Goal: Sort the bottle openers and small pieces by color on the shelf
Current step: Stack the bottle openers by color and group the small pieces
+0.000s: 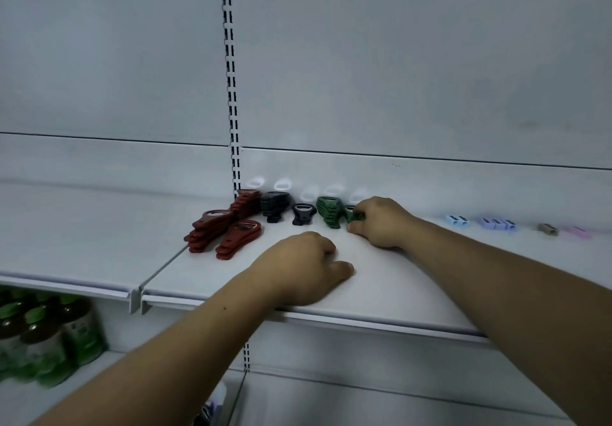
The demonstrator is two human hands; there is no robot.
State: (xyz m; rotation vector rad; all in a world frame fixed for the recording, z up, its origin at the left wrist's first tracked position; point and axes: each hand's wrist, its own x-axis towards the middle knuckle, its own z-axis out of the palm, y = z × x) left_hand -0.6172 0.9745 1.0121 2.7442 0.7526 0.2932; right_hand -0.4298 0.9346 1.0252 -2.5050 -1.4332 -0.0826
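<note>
Right hand (381, 223) pinches green opener (352, 215) just beside green stack (328, 212) near back edge of shelf (397, 280), likely adding it to its own colour. Left hand (304, 266) braces near front edge, fingers curled, nothing seen inside (red stacks (225, 231), black stack (275, 203) already grouped leftward).

Dim, flat, bluish light, grainy and soft. Pale reflections on the back panel (414, 173); shelf (397, 293) edge bows with wide-angle distortion; bottles (43, 333) blurred.
</note>
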